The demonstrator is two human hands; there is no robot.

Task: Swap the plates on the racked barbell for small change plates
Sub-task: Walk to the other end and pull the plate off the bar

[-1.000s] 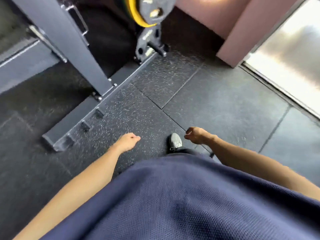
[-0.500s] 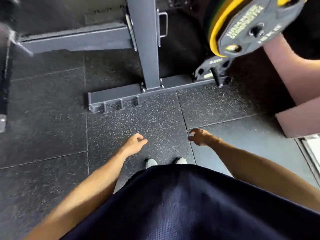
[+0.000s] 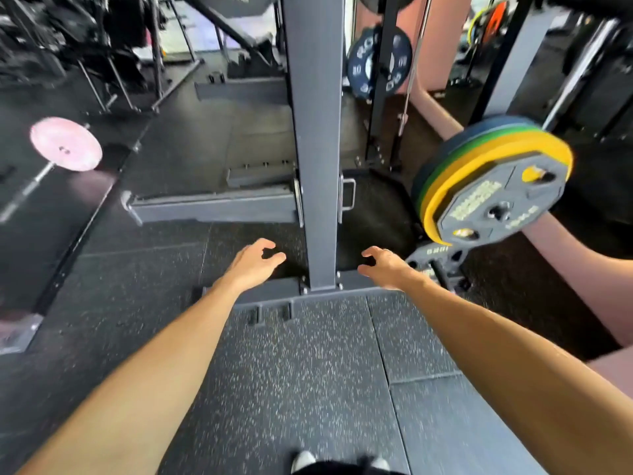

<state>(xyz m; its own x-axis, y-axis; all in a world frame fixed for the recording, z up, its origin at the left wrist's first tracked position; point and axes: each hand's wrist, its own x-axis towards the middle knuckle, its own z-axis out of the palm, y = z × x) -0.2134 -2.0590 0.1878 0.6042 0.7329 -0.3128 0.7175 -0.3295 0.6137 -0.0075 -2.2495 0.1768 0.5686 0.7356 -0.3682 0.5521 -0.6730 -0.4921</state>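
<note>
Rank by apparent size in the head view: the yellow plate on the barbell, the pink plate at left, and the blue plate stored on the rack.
1. Yellow plate, largest, but also nearest the camera.
2. Pink plate and blue plate look about alike; both sit farther off, so I won't rank them.

Pink plate (image 3: 65,144) on a floor bar at left; blue plate (image 3: 378,61) behind the upright (image 3: 317,132).

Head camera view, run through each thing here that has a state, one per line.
left hand: open, empty, in the air
right hand: open, empty, in the air
plate stack: loaded on the bar's end, yellow, green and blue behind a dark plate
pink plate: on a separate barbell at left
</note>
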